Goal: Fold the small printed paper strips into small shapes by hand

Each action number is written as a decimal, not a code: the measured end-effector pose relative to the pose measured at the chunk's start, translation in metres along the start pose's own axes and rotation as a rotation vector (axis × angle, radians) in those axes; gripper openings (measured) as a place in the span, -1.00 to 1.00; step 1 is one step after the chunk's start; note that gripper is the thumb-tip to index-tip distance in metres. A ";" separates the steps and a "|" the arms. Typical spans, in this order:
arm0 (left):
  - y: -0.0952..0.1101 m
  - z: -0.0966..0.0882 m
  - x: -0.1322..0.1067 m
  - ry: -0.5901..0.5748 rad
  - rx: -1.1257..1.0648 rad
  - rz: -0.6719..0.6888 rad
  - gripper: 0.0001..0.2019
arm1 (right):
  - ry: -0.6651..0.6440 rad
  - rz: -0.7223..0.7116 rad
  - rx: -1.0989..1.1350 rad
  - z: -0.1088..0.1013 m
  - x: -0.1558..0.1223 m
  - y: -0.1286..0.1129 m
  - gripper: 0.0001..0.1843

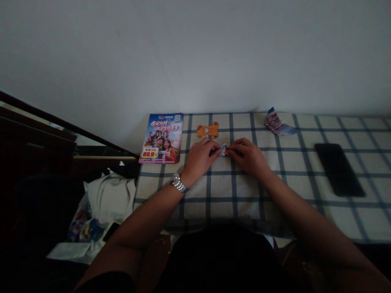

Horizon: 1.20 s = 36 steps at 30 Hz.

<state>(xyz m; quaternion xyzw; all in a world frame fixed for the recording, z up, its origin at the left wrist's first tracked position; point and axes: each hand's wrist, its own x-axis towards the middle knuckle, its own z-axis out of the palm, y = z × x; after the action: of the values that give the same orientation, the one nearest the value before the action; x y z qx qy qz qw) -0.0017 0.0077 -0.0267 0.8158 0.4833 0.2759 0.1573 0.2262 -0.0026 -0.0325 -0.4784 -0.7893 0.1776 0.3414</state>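
At the centre of the frame, the left hand (200, 158) and right hand (249, 157) both pinch a small folded white-and-red paper (224, 150) at the cloth-covered counter (221, 186).

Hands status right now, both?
Left hand: closed, fingertips holding the left side of the small folded paper.
Right hand: closed, fingertips holding the right side of the same paper.
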 end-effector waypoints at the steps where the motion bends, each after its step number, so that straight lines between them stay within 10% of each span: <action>1: 0.000 0.000 0.000 0.001 -0.003 -0.002 -0.86 | -0.003 -0.003 0.003 0.000 0.000 -0.001 -0.81; 10: 0.001 -0.003 0.001 -0.038 -0.029 0.006 -0.89 | -0.016 -0.079 -0.203 0.003 -0.002 -0.002 -0.53; 36: 0.000 -0.006 -0.002 -0.019 -0.107 0.044 -0.83 | -0.071 0.071 0.173 -0.006 -0.005 -0.011 -0.73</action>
<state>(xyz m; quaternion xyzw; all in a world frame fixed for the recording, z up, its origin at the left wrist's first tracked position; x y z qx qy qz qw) -0.0064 0.0058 -0.0222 0.8193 0.4484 0.2968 0.1991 0.2249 -0.0123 -0.0239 -0.4681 -0.7652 0.2740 0.3468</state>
